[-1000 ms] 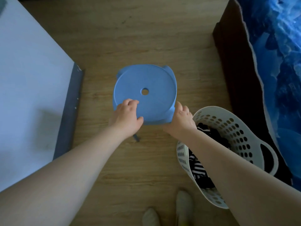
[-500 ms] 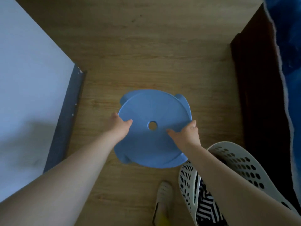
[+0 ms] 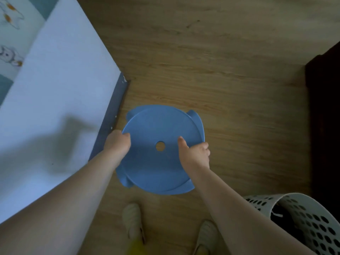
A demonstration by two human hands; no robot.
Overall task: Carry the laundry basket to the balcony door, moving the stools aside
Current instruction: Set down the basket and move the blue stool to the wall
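Wood-grain floor [image 3: 211,57], light brown planks, small dark scuff near the top. Left side: bed [image 3: 55,111] with pale blue sheet, dark blue-grey frame edge [image 3: 110,118] along its floor side. Cartoon-print bedding [image 3: 11,34] in the top-left corner. Right edge: dark brown furniture panel [image 3: 323,116]. Bottom: two light-coloured slippers [image 3: 133,222] on the floor, apart.

The blue stool [image 3: 161,150] stood just beside the white panel [image 3: 60,107] on its left, the laundry basket [image 3: 301,216] and dark furniture [image 3: 323,126] hemmed the right, while bare wooden floor [image 3: 193,57] lay open ahead
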